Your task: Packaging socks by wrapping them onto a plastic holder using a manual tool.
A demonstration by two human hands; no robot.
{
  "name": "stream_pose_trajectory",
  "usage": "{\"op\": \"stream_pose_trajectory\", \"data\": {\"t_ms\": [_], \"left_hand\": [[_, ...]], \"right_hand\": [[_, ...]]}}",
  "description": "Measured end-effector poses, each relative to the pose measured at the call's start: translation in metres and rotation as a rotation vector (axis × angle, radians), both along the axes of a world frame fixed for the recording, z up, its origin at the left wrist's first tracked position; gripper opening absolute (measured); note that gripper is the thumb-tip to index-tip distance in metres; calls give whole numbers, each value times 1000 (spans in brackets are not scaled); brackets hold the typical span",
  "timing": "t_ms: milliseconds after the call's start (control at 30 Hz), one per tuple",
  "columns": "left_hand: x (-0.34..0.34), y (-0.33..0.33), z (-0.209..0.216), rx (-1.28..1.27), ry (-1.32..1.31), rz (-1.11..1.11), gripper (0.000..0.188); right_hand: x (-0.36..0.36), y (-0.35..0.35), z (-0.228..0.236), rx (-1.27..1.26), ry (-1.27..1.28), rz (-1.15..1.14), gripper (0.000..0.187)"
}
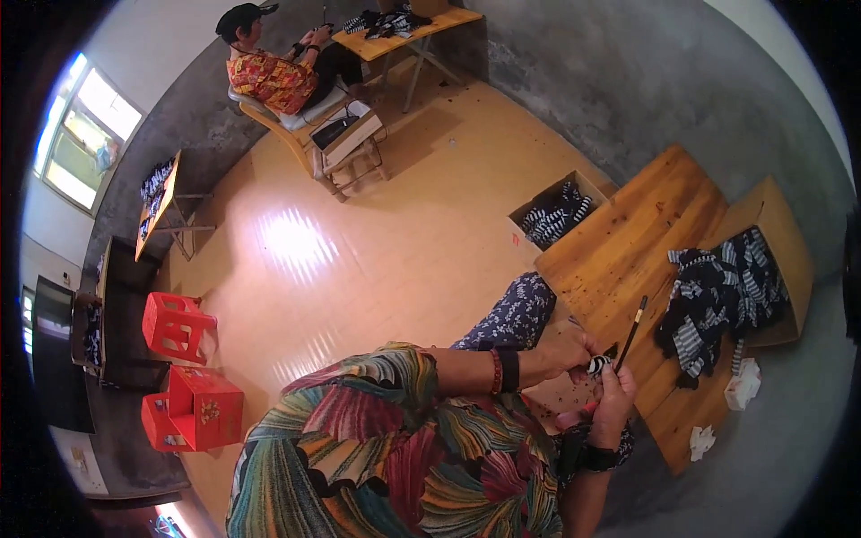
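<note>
Above my lap, beside the near edge of the wooden table, my two hands meet over a small black-and-white striped fabric piece (599, 365). My left hand (567, 348) pinches one side of it with closed fingers. My right hand (616, 392) is closed just to the right, its thumb and fingertips at the fabric. From that hand rises a thin dark stick (635, 327) with a light band, like a pen or tool handle; its lower end is hidden. A larger heap of black-and-white striped fabric pieces (708, 305) lies on the table to the right.
The wooden table (641, 224) carries a tipped cardboard box (789, 269), a small white box (743, 386) and crumpled tissue (702, 442). Another box of striped pieces (556, 215) stands beyond it. Red stools (204, 408) are at left. Another person (273, 76) sits at a far table.
</note>
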State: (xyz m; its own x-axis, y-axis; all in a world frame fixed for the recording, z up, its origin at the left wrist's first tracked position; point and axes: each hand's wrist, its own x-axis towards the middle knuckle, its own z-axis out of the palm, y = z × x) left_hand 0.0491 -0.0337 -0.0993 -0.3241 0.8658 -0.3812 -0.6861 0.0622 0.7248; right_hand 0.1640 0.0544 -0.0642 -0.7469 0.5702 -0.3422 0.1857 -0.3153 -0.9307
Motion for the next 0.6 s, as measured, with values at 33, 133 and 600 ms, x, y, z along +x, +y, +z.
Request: {"op": "stream_pose_trajectory", "data": {"t_ms": [33,133,600], "left_hand": [[0,1,2,-97,53,4,16],[-4,6,5,-99,-105,-30,14],[-17,15,-12,130,-138,32,8]], "right_hand": [[-1,2,-9,82,24,-24,10],[-2,9,-33,250,75,-67,12],[-8,-5,-14,450,-125,-134,12]]}}
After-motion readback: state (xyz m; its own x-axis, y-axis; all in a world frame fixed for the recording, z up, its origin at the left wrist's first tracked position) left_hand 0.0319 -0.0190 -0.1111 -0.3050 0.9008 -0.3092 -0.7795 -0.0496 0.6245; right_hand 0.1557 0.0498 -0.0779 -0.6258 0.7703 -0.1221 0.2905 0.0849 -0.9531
